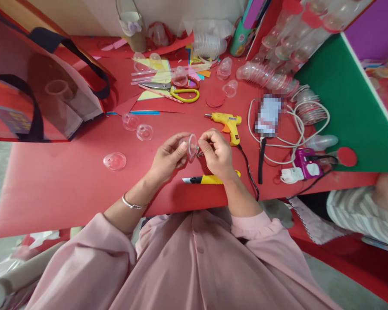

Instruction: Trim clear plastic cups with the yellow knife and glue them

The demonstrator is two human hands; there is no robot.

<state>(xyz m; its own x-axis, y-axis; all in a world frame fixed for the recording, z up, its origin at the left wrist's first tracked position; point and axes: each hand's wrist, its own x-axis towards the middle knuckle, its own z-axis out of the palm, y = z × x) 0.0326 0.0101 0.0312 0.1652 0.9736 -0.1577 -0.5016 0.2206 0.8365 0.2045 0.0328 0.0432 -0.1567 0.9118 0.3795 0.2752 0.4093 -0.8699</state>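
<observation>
My left hand (168, 156) pinches a small clear plastic cup (192, 147) held on its side above the red table (67, 189). My right hand (217, 151) is closed at the cup's open mouth, its fingertips pinched on something small I cannot make out. A yellow utility knife (204, 179) lies on the table just under my right wrist. A yellow glue gun (229, 123) rests right behind my right hand, its black cord running off the front edge.
Three loose clear cups (115, 161) lie left of my hands. Yellow-handled scissors (181, 92), paper scraps and stacked cups (267, 76) fill the back. White cables and a purple device (305, 162) sit at right. A red-black bag (35, 86) stands at left. Another person's striped sleeve (358, 213) shows at lower right.
</observation>
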